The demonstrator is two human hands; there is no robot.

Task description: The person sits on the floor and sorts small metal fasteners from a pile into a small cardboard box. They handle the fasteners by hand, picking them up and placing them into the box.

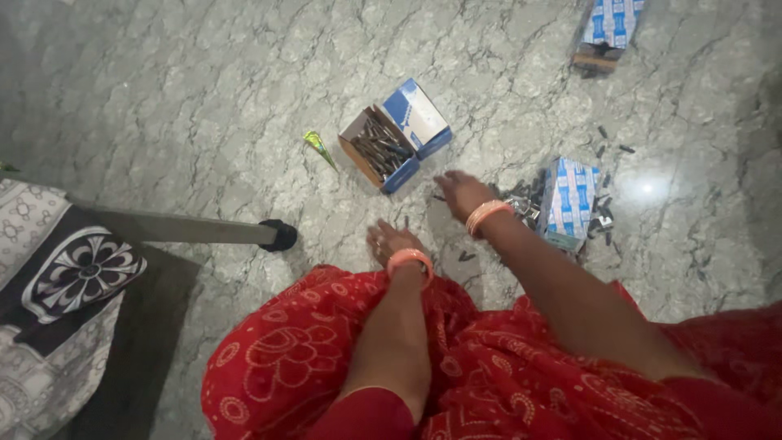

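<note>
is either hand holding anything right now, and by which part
Nothing visibly held: the left hand rests flat on the floor, the right hand spread open above it.

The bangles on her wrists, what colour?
Orange-pink bangles, seen in the head view.

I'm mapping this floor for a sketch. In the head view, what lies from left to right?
Black-and-white patterned cloth → grey metal tube with black rubber cap → small green foil cone → open blue cardboard box of dark small parts → right hand → blue-and-white printed carton.
</note>
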